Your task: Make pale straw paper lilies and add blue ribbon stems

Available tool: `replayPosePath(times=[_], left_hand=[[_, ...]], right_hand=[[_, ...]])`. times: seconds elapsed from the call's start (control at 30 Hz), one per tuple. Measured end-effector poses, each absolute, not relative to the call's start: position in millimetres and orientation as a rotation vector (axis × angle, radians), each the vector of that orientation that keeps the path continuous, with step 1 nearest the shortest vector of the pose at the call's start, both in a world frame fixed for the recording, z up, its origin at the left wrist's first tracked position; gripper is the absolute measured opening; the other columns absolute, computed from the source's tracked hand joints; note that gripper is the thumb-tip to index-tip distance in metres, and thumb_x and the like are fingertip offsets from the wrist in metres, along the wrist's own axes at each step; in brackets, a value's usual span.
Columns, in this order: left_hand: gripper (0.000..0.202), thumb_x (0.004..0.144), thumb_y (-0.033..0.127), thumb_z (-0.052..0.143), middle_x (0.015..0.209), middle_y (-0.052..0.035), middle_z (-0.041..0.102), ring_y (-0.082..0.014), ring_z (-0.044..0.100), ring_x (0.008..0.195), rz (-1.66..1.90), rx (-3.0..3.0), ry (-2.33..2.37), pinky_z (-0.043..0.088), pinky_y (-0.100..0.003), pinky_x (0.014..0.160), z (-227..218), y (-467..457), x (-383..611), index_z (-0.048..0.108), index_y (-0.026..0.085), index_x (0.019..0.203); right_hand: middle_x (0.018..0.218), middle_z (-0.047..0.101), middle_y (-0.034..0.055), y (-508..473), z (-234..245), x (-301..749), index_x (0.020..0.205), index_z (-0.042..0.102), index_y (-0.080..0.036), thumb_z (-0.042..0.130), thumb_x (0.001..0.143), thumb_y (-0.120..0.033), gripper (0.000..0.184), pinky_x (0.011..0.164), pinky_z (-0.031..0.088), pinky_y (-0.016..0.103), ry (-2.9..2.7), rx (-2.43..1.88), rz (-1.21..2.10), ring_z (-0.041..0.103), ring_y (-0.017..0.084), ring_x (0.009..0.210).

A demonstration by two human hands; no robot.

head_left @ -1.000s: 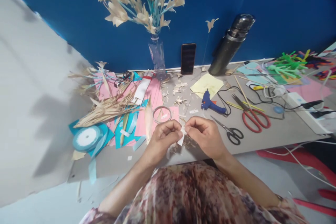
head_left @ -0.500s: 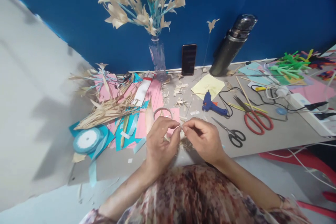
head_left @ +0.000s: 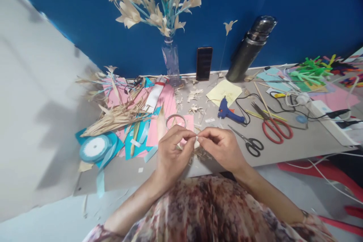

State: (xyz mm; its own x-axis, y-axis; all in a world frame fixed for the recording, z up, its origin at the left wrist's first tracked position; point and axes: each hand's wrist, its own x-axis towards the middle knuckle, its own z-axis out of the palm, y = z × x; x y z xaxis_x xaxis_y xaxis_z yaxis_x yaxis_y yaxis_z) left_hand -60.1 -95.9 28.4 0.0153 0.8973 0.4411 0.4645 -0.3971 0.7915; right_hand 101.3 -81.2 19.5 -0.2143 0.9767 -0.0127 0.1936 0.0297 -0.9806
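Note:
My left hand (head_left: 172, 150) and my right hand (head_left: 221, 146) meet over the near edge of the grey table (head_left: 286, 150). Both pinch a small white strip of paper (head_left: 196, 143) between thumb and fingertips, and most of it is hidden by the fingers. Just beyond my hands lie a roll of clear tape (head_left: 176, 121) on pink paper (head_left: 162, 121) and some dried husk scraps (head_left: 202, 154). Small black scissors (head_left: 248, 143) rest to the right of my right hand.
A vase of husk flowers (head_left: 169, 58), a phone (head_left: 203, 63) and a dark flask (head_left: 249, 48) stand against the blue wall. Also on the table are a blue glue gun (head_left: 228, 111), red scissors (head_left: 272, 123), a blue ribbon spool (head_left: 94, 148), a husk pile (head_left: 116, 115), cables and a power strip (head_left: 329, 119).
The hanging end of the white strip has been drawn up between my fingers, so little of it shows. My hands have closed together and lifted slightly.

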Motion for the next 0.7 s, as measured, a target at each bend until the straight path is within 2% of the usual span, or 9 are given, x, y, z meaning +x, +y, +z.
replayPosePath(times=[0.27, 0.7], left_hand=[[0.011, 0.083, 0.015, 0.066, 0.072, -0.0008, 0.069, -0.0144, 0.063, 0.069, 1.212, 1.607, 1.383, 0.049, -0.026, 0.068, 32.1, -97.5, -65.0, 0.072, 0.019, 0.074], [0.008, 0.080, 0.019, 0.069, 0.073, -0.0014, 0.070, -0.0146, 0.062, 0.070, 1.135, 1.428, 1.355, 0.048, -0.027, 0.070, 27.1, -93.6, -69.5, 0.073, 0.018, 0.072]], right_hand=[[0.060, 0.059, -0.0026, -83.9, 25.6, 103.6, 0.072, 0.069, -0.016, 0.061, 0.085, -0.022, 0.016, 0.051, 0.037, 0.021, -1.609, -1.218, 1.211, 0.047, 0.010, 0.054], [0.062, 0.065, -0.0021, -81.8, 28.1, 103.3, 0.073, 0.072, -0.016, 0.062, 0.083, -0.018, 0.014, 0.051, 0.037, 0.020, -1.663, -1.210, 1.180, 0.051, 0.009, 0.054]])
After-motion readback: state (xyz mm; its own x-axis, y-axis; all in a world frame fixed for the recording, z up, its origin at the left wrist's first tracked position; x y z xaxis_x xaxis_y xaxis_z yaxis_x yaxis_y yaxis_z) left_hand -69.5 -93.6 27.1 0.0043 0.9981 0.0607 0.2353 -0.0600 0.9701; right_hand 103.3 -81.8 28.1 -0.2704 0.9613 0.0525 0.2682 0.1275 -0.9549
